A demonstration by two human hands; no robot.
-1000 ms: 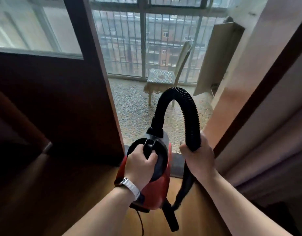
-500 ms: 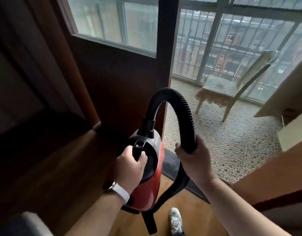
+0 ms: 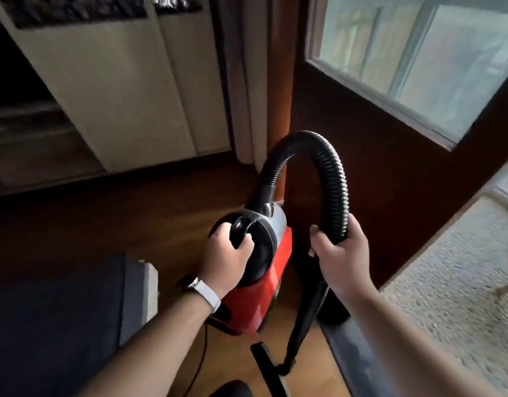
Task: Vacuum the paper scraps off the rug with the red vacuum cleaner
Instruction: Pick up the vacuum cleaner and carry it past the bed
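At near left, a dark blue surface (image 3: 55,325) with a pale edge lies on the wooden floor (image 3: 132,219). At centre, the left hand (image 3: 227,253), with a white band (image 3: 205,292) on its wrist, is curled round the black top handle of the red vacuum cleaner (image 3: 264,290). The ribbed black hose (image 3: 333,179) arcs from the far end of the body over to the right hand (image 3: 341,253), whose fingers wrap round it, in front of a dark door (image 3: 390,167) with a glass pane.

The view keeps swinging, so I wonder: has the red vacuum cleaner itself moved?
Yes: the vacuum cleaner has gone left, from the balcony doorway across the door to its left edge.
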